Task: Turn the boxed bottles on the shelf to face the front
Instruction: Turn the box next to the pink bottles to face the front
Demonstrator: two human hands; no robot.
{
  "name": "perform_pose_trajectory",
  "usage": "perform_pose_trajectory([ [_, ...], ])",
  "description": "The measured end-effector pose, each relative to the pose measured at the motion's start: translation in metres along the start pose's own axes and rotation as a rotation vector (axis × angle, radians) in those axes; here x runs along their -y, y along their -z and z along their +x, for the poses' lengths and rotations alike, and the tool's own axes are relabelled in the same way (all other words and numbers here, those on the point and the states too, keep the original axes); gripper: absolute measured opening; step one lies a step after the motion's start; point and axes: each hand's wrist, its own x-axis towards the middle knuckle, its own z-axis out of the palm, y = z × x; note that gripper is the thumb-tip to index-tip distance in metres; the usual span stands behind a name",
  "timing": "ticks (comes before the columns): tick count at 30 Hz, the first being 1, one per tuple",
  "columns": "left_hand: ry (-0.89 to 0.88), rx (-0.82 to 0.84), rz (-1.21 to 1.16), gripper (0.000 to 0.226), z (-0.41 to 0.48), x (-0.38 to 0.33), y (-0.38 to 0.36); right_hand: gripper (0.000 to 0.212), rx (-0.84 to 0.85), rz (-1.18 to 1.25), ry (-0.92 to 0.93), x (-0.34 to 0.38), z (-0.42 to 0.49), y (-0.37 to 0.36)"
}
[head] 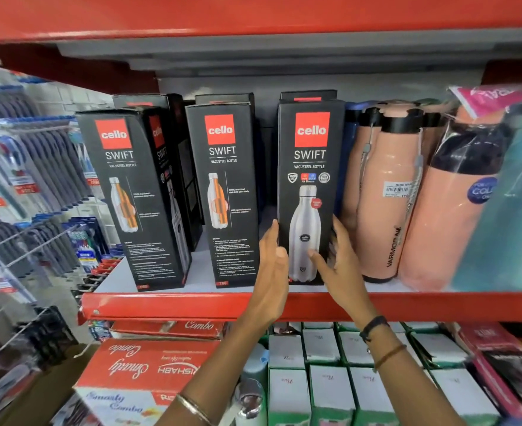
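Observation:
Three black Cello Swift bottle boxes stand upright at the front of the white shelf (201, 273). The right box (310, 167) shows its steel-bottle picture to the front. My left hand (270, 272) presses flat against its left edge and my right hand (336, 259) holds its right edge, thumb across the front. The middle box (224, 192) shows a text panel with a cutaway bottle. The left box (130, 195) shows the same kind of panel and is turned slightly, so its right side shows. More black boxes stand behind each one.
Peach bottles (382, 192) with black caps crowd the shelf just right of the held box, then wrapped peach and teal bottles. A red shelf lip (192, 305) runs below. Toothbrush packs hang at left. White and red boxes fill the lower shelf.

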Motion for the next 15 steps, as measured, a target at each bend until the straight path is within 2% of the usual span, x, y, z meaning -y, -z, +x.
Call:
perform_pose_trajectory([
  [3, -0.182, -0.130, 0.060, 0.079, -0.011, 0.001, 0.004, 0.070, -0.202, -0.008, 0.038, 0.013, -0.014, -0.009],
  [5, -0.360, -0.286, 0.068, 0.065, -0.017, -0.001, 0.016, 0.061, -0.347, -0.025, 0.183, 0.026, -0.023, -0.018],
  [7, -0.463, -0.421, 0.095, 0.058, -0.018, -0.001, 0.033, 0.049, -0.385, 0.020, 0.275, 0.042, -0.030, -0.031],
  [10, -0.335, -0.509, 0.081, 0.058, -0.014, 0.001, 0.059, 0.045, -0.223, 0.151, 0.230, 0.064, -0.037, -0.060],
  [13, -0.092, -0.389, 0.014, 0.061, -0.014, 0.008, 0.076, 0.063, 0.030, 0.122, 0.086, 0.072, -0.039, -0.094],
  [15, 0.041, -0.292, -0.072, 0.083, -0.014, 0.009, 0.084, 0.076, 0.076, 0.015, -0.013, 0.071, -0.036, -0.113],
])
